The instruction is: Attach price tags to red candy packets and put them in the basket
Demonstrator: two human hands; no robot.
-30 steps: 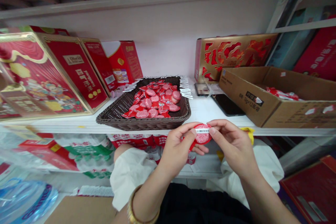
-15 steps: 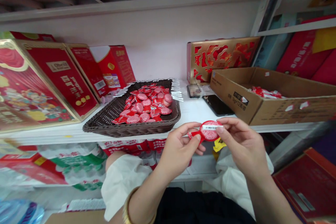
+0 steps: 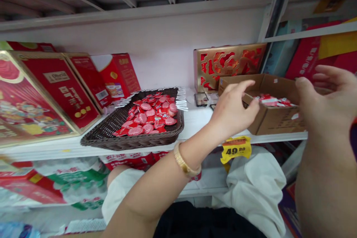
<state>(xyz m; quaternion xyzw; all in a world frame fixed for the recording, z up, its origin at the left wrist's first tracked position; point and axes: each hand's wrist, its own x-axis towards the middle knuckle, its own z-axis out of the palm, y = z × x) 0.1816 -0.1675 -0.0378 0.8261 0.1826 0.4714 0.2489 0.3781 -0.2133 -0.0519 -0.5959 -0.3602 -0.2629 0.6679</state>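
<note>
The left hand (image 3: 234, 108) is held narrow and empty at the box (image 3: 279, 122) rim, the right hand (image 3: 326, 95) spread wide; red sachets (image 3: 275, 100) are kept boxed beside the basket (image 3: 131, 142), seemingly for easy reach

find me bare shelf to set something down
Bare shelf shows between the wicker basket and the cardboard box, below the left hand. It is crowded left of the basket, where red boxes lean, and behind, by the gold box.

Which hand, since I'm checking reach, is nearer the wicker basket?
Left. The left hand is just right of the wicker basket, in front of the cardboard box; the right hand is much farther right, at the box's far end.
</note>
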